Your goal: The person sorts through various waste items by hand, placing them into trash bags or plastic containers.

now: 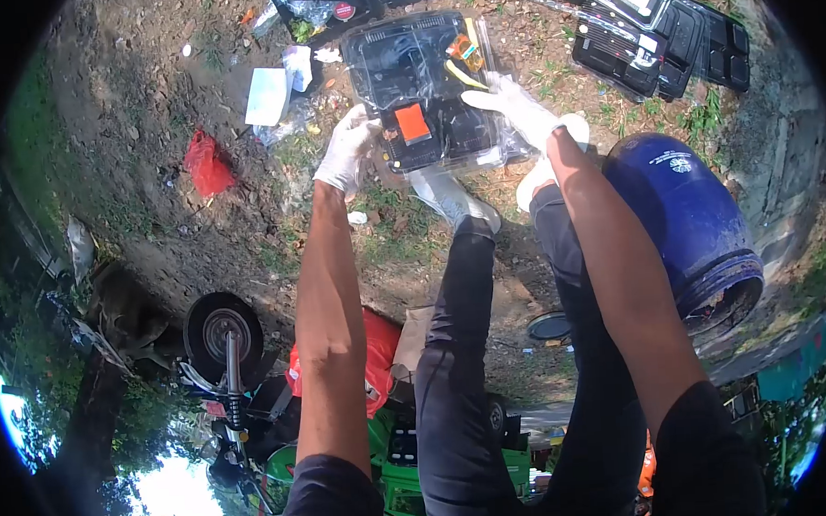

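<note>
A black plastic food tray (380,77) with clear plastic over it is held out in front of me. Inside or on it lie an orange-red square piece (412,123), a yellow strip (465,76) and a small orange wrapper (463,47). My left hand (347,149), in a white glove, pinches the tray's near left edge. My right hand (517,110), gloved too, is at the tray's right side with its fingers stretched out over the edge beside the yellow strip. Whether its thumb presses from below is hidden.
Stacked black trays (617,56) lie at the far right. A blue barrel (681,207) rests on its side by my right arm. Leftward are a red plastic bag (207,164) and white paper (268,95). A wheel (223,335) and a red bag (376,353) are nearer my body.
</note>
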The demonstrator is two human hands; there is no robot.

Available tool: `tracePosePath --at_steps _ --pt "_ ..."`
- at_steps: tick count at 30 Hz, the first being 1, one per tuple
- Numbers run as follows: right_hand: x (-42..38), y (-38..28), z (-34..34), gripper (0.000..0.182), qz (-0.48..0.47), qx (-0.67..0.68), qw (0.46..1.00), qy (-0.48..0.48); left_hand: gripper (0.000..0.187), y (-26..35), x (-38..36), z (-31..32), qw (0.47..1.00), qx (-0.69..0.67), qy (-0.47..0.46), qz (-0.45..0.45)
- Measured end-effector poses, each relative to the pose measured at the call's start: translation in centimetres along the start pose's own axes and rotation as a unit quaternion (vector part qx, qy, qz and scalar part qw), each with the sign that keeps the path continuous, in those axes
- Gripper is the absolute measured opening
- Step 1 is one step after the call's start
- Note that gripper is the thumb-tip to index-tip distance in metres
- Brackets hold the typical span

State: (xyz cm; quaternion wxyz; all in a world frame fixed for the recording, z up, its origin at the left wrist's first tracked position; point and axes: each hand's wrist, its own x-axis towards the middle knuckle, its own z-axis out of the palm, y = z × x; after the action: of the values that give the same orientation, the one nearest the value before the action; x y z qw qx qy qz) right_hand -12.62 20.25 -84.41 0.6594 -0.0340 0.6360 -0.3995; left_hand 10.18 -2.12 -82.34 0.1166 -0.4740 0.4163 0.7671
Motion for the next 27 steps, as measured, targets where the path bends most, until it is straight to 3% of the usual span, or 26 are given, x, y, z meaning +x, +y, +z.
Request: tracePosePath --at_steps 1,4,6,8,9,14,16,18,20,22,23,24,27 --pt "-1.8 -2.6 1.6 0.098 0.011 0.033 0.998 0.043 0.026 1.2 -1.4 -0.2 0.999 -0.032 0.013 0.011" --pt "0.3 -0.9 3.1 0.094 -0.039 0.064 0.996 0.056 0.026 1.8 -2.1 -4.2 1.000 0.002 -0.014 0.018" --pt "0.5 -2.5 4.0 0.091 -0.069 0.075 0.993 0.065 0.019 4.7 -3.9 -3.1 0.998 -0.018 0.021 0.053" --pt "-0.6 -5.0 4.9 0.077 -0.084 0.124 0.988 0.041 0.018 6.5 -4.9 -3.8 0.999 -0.003 0.015 0.043" --pt "-2.1 -7.3 5.9 0.061 -0.087 0.166 0.981 0.055 0.020 7.2 -5.5 -3.8 0.999 -0.025 0.000 0.047" --pt "-6.2 -12.0 7.2 0.050 -0.136 0.228 0.964 0.020 0.030 10.0 -7.6 -4.4 0.996 0.018 -0.054 0.066" --pt "-8.0 -12.7 7.0 0.049 -0.155 0.257 0.954 0.018 0.037 11.4 -8.8 -3.0 0.993 -0.034 -0.078 0.085" --pt "-9.0 -11.5 6.2 0.089 -0.125 0.233 0.963 0.056 0.040 12.9 -10.1 -1.1 0.991 -0.043 -0.091 0.091" --pt "-12.1 -12.2 6.1 0.104 -0.128 0.196 0.969 0.076 0.041 12.2 -9.7 -2.4 0.992 0.039 -0.098 0.065" --pt "-13.4 -10.6 6.3 0.103 -0.119 0.194 0.966 0.123 0.043 13.3 -11.0 -0.6 0.987 0.057 -0.127 0.078" --pt "-14.4 -10.5 6.1 0.103 -0.092 0.233 0.962 0.107 0.048 14.2 -11.7 -0.7 0.986 0.102 -0.131 0.022" --pt "-13.5 -8.0 6.0 0.103 -0.117 0.274 0.949 0.107 0.053 15.1 -12.5 0.8 0.984 0.110 -0.134 0.036" --pt "-17.8 -8.7 5.8 0.106 -0.106 0.292 0.935 0.174 0.051 15.9 -12.0 3.5 0.982 0.116 -0.148 -0.004"
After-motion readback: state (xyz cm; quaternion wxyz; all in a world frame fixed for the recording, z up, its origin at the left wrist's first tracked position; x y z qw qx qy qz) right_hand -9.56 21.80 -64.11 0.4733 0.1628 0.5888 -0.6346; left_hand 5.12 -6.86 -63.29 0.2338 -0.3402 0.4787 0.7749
